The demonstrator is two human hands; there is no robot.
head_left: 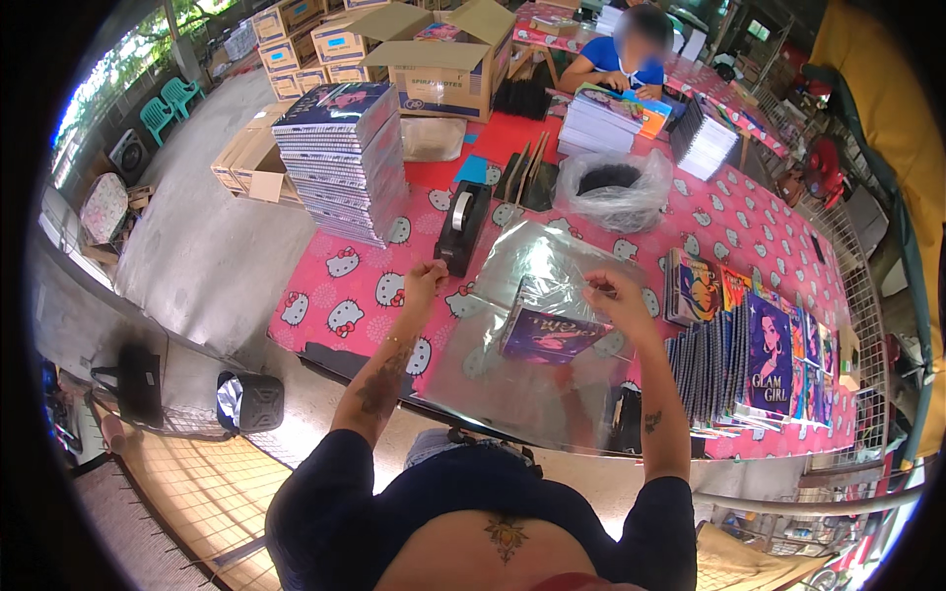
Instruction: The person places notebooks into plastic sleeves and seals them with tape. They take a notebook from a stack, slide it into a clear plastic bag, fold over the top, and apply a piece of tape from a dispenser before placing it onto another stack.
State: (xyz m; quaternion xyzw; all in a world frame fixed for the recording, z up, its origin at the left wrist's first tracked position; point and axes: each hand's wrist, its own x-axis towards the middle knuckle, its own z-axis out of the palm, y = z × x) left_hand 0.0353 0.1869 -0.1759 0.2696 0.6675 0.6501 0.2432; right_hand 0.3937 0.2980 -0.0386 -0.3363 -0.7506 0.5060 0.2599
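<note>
At the near end of a black tape dispenser [471, 242] is my left hand [426, 280], its fingers pinched together. Whatever is in that pinch is too small to make out. A spiral notebook with a purple cover [552, 335], perhaps a small stack, lies in front of me on a sheet of clear plastic film [493, 394]. Part of the film rises and folds over the notebook's far edge. My right hand [613, 294] is above the notebook's far right corner, fingers curled in on the film there.
A tall stack of wrapped notebooks [335, 163] stands at the left edge of the table. Spiral notebooks [724, 364] fill the right side. Beyond are a plastic bag of black coils [611, 192], cartons [439, 74] and a seated person [621, 64] behind more stacks.
</note>
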